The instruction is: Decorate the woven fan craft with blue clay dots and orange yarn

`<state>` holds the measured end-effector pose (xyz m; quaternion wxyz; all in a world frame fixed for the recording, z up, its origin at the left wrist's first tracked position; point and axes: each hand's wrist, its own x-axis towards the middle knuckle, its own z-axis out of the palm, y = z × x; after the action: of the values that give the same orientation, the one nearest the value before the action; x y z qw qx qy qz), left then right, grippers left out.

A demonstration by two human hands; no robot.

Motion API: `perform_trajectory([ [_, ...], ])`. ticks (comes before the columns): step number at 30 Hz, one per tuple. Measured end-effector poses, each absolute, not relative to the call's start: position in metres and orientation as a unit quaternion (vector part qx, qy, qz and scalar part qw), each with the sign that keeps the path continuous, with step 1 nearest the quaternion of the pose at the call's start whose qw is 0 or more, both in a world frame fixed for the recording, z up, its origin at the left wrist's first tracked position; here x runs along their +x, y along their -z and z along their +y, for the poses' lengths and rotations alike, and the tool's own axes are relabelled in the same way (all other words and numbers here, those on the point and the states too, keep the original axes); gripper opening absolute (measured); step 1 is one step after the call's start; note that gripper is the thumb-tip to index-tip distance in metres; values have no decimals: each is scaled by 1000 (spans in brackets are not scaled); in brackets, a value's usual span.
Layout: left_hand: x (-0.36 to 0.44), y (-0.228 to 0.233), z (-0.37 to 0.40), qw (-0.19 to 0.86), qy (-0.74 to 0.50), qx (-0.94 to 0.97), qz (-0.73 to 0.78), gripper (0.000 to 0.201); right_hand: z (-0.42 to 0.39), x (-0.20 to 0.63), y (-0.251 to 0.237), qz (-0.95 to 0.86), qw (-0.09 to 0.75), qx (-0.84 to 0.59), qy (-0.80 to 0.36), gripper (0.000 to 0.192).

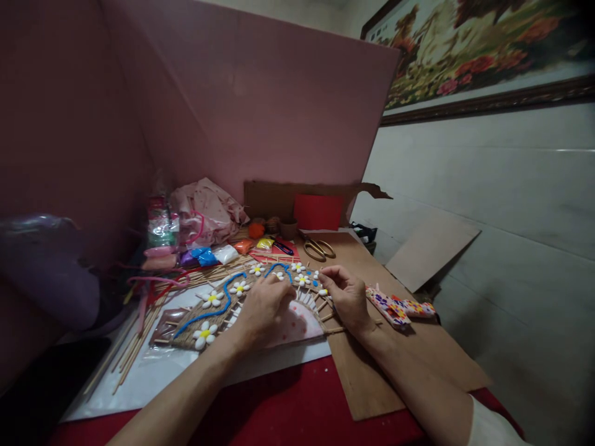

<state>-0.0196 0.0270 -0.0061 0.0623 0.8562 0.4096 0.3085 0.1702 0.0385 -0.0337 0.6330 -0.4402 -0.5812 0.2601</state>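
One head-worn camera is looking forward and down across the desk (pixel 283 402).
From above and behind the left hand (pixel 266 306) and right hand (pixel 348 297), it is viewing them at close range near mid-frame, facing a pink panel (pixel 260 111) beyond and catching a framed picture (pixel 493 56) at upper right.

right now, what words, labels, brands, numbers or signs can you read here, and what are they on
No text can be read anywhere in this view.
Framed picture: small marks in its upper left corner, too small to tell whether they are writing.
Stacked plastic packets: too blurred to tell whether any print is there.
Fan-shaped piece with white flowers: no lettering seen on the parts in view.
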Motion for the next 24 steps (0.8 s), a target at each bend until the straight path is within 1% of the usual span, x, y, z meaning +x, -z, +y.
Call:
perform_trajectory([
  [7, -12, 3, 17, 92, -314, 865, 381, 18, 39, 171, 35, -588, 630, -441, -250, 16],
  [16, -7, 5, 12, 91, -297, 883, 352, 14, 37, 170, 34, -593, 624, -440, -255, 16],
  [21, -6, 4, 10, 90, -294, 887, 345, 18, 37, 170, 35, -593, 625, -438, -257, 17],
  [24, -6, 3, 9, 91, -293, 888, 342, 16, 37, 170, 35, -592, 625, -438, -259, 16],
])
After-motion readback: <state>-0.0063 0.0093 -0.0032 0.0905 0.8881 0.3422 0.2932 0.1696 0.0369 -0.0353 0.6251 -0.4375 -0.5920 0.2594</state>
